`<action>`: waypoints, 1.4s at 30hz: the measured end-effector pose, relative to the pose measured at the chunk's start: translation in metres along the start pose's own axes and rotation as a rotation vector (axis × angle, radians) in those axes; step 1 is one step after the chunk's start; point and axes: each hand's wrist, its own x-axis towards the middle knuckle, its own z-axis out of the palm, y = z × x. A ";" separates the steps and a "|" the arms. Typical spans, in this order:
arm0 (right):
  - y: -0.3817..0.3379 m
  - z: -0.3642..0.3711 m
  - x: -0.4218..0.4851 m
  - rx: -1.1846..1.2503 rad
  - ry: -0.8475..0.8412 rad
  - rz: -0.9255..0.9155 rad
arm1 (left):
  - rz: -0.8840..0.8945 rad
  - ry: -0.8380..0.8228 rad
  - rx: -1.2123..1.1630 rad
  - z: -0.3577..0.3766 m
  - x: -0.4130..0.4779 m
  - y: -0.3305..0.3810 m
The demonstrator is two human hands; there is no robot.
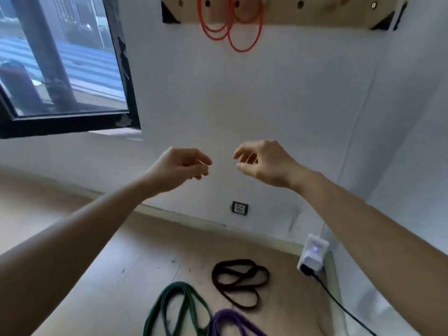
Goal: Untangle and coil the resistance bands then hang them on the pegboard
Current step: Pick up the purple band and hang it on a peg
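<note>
A red resistance band (232, 27) hangs in loops from the wooden pegboard (315, 13) at the top of the wall. My left hand (181, 166) and my right hand (264, 161) are raised in front of the white wall, well below the board, a little apart. Both have loosely curled fingers and hold nothing. On the wooden floor below lie a black band (240, 280), a green band (177, 306) and a purple band (232, 321), each in loose loops; the green and purple ones are cut off by the bottom edge.
A window with a black frame (131, 88) fills the upper left. A wall socket (239, 207) sits low on the wall. A white plug-in device (314, 253) with a black cable (339, 304) stands in the right corner.
</note>
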 end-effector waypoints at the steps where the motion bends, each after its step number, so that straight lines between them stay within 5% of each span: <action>1: 0.008 0.017 -0.008 0.005 -0.042 0.023 | -0.031 -0.005 -0.015 0.012 -0.007 -0.015; 19: 0.139 0.308 -0.137 -0.073 -0.912 0.353 | -0.679 -0.374 -0.118 0.262 -0.129 -0.232; 28: 0.188 0.405 -0.195 0.046 -0.820 0.497 | -1.066 0.037 -0.053 0.380 -0.212 -0.270; 39: 0.226 0.451 -0.255 0.165 -0.689 0.582 | -1.127 0.115 0.199 0.452 -0.234 -0.272; 42: 0.230 0.457 -0.266 0.111 -0.696 0.589 | -1.195 0.140 0.103 0.458 -0.235 -0.276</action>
